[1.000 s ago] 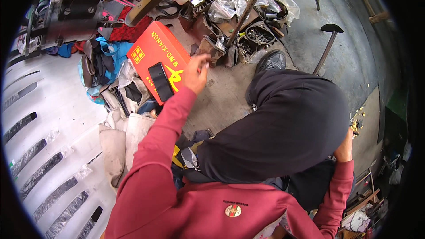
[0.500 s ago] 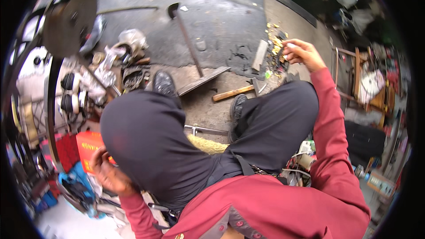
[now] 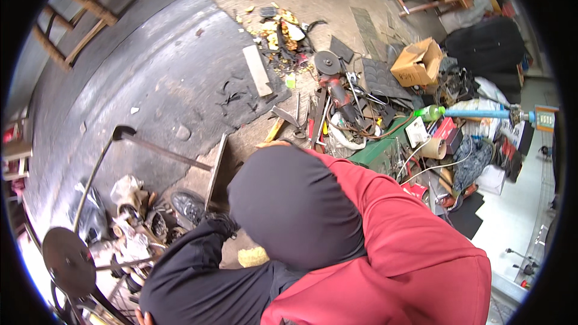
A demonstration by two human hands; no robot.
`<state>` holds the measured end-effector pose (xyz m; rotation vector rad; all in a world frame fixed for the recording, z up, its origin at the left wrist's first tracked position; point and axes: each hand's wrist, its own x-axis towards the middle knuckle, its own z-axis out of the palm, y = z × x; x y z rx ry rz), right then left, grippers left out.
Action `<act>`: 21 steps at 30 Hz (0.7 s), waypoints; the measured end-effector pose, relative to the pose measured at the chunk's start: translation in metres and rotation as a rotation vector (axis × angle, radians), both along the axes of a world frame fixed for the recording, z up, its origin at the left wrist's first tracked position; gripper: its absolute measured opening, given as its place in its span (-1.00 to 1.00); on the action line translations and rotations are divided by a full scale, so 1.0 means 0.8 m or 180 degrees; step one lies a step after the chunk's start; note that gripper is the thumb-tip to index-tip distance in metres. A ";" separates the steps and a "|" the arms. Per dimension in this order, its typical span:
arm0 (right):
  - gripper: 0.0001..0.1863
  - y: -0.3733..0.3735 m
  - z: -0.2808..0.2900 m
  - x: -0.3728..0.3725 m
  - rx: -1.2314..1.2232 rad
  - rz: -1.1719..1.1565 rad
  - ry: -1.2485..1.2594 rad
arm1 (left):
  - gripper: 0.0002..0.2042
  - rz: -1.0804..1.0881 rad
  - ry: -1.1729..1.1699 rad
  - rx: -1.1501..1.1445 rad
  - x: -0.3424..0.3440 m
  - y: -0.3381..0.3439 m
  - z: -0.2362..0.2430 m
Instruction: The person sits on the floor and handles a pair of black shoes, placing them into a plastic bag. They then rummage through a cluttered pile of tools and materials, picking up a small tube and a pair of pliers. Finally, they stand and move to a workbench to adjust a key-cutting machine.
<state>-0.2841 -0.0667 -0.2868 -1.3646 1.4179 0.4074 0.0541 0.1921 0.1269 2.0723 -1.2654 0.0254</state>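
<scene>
My right arm (image 3: 391, 204), in a red sleeve, reaches forward past my raised right knee (image 3: 295, 204). Only a strip of my right hand (image 3: 274, 144) shows beyond the knee, with its fingers hidden. Just past that hand lies a hammer (image 3: 284, 115) with a wooden handle, its lower part covered. Fingertips of my left hand (image 3: 143, 317) rest against my left leg at the lower edge; they look outstretched and hold nothing visible. Left of the knee stands a metal plate (image 3: 217, 171) with a rusty rod (image 3: 168, 153) fixed to it.
An angle grinder (image 3: 340, 97) lies among hand tools, right of centre. Beyond are a pile of scraps (image 3: 283, 36) and a pale flat bar (image 3: 257, 71). An opened cardboard box (image 3: 416, 65), a green metal case (image 3: 382, 147) and clutter fill the right. A round metal disc (image 3: 69, 262) stands lower left.
The view has swung right. My right hand has come down from near the scrap pile to behind the knee, by the hammer. My left hand has slipped mostly out of sight.
</scene>
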 end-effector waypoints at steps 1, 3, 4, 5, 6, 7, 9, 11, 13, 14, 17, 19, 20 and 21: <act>-0.49 -0.007 -0.004 0.019 -0.0005 -0.0071 0.0052 | -0.42 0.0259 -0.0024 0.0312 -0.018 0.007 0.010; -0.30 0.002 0.009 0.013 -0.0193 0.0078 -0.0161 | -0.50 0.0031 -0.0021 0.0149 -0.016 -0.006 0.008; -0.33 0.003 0.015 0.019 -0.0282 -0.0258 0.0019 | -0.49 0.0011 -0.0010 0.0159 -0.015 -0.010 0.007; -0.34 0.002 0.021 0.020 0.0026 -0.0957 -0.0211 | -0.48 -0.0007 0.0004 0.0173 -0.015 -0.011 0.006; -0.40 0.002 0.027 0.022 0.0148 -0.1245 -0.0174 | -0.47 -0.0017 0.0017 0.0198 -0.013 -0.012 0.005; -0.45 0.002 0.031 0.024 0.0284 -0.1620 -0.0231 | -0.46 -0.0013 0.0029 0.0219 -0.011 -0.013 0.003; -0.56 0.010 0.039 0.031 0.0111 -0.1791 -0.0329 | -0.44 -0.0009 0.0047 0.0256 -0.007 -0.014 -0.005; -0.67 0.016 0.046 0.033 -0.0486 -0.1696 -0.0395 | -0.45 -0.0017 0.0041 0.0306 -0.004 -0.017 -0.011; -0.70 0.023 0.055 0.031 -0.0507 -0.1839 -0.0434 | -0.45 -0.0030 0.0012 0.0348 -0.003 -0.021 -0.016; -0.72 0.028 0.061 0.027 -0.0643 -0.1850 -0.0486 | -0.45 -0.0039 0.0005 0.0357 -0.003 -0.024 -0.018; -0.69 0.039 0.074 0.009 -0.0821 -0.2075 -0.0582 | -0.45 -0.0062 0.0004 0.0373 -0.003 -0.028 -0.020; -0.78 0.042 0.080 -0.003 -0.0989 -0.2421 -0.0774 | -0.45 -0.0077 0.0007 0.0363 -0.002 -0.028 -0.021; -0.79 0.039 0.083 -0.013 -0.1041 -0.2629 -0.1024 | -0.45 -0.0092 0.0004 0.0356 -0.001 -0.028 -0.022; -0.79 0.037 0.086 -0.023 -0.0893 -0.2847 -0.1072 | -0.45 -0.0099 0.0011 0.0350 0.000 -0.027 -0.022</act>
